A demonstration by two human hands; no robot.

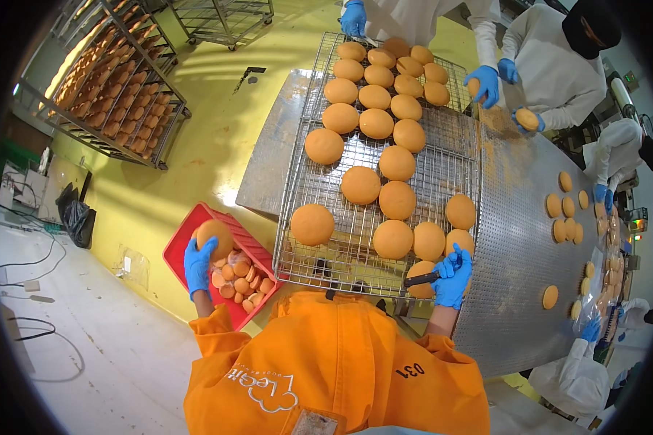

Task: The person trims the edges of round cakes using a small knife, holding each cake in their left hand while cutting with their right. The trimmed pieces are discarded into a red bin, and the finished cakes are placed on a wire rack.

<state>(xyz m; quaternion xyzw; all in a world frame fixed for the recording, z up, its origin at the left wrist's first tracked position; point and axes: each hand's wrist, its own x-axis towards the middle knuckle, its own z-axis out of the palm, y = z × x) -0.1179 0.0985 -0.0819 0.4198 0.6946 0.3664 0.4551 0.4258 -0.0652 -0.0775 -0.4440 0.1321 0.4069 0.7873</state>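
My left hand (199, 265), in a blue glove, grips a round golden bun (215, 235) over a red plastic crate (196, 217). Inside the crate lie several more buns (242, 280), some seemingly in clear plastic. At the near right corner of a wire cooling rack (359, 272), my right hand (450, 277), gloved too, holds a tool by its black handle (420, 280); its other end is hidden. Just beneath that hand a bun (460, 242) sits on the rack, partly covered by the fingers. Several buns (393, 239) stand in loose rows along the rack.
A perforated metal table (514, 217) with scattered buns (559, 231) runs along the right. Across the rack, co-workers' gloved hands (484, 84) handle buns. A wheeled rack trolley (114, 103) full of buns stands far left. Cables (38, 261) trail at the left.
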